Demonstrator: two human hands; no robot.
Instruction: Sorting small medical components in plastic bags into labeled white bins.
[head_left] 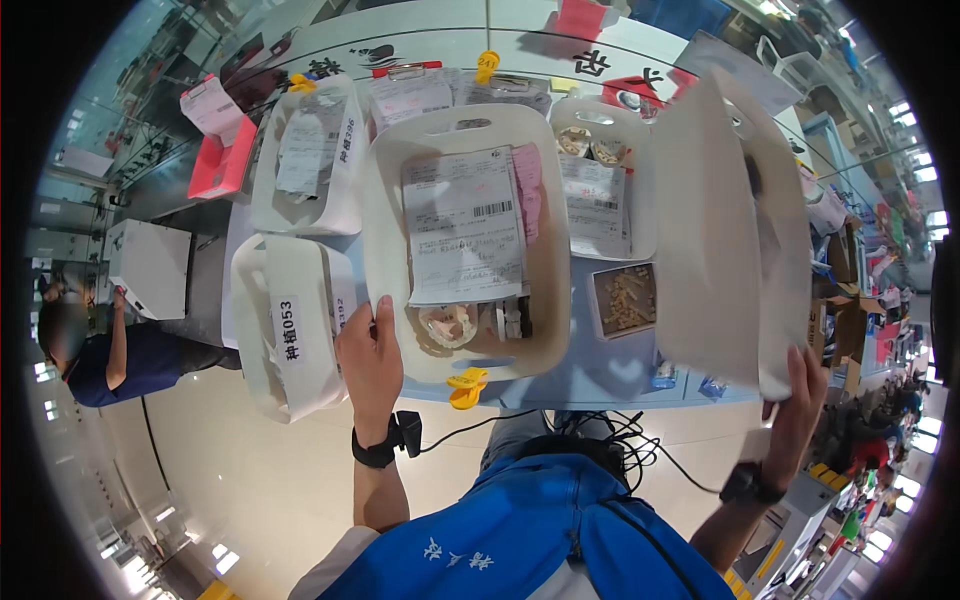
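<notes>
In front of me on the blue table lies a white plastic tray (385,215). It holds a printed sheet (460,230) with a barcode, a pink slip (528,190) and a plaster dental model (450,325). My left hand (370,350) grips the tray's near left rim, thumb uppermost. A yellow clip (467,386) sits at its near edge. On the right, a second white tray (705,250) stands tilted up, slightly blurred, its inside mostly turned away. My right hand (797,385) is closed on that tray's lower right edge, its fingers partly hidden.
Labelled white trays (350,200) (268,370) stand on the left; another with dental models (640,150) stands behind right. A small box of tan pieces (597,300) lies between trays. Further left are a red box (222,165) and a person (110,350). Cables (635,445) hang near my waist.
</notes>
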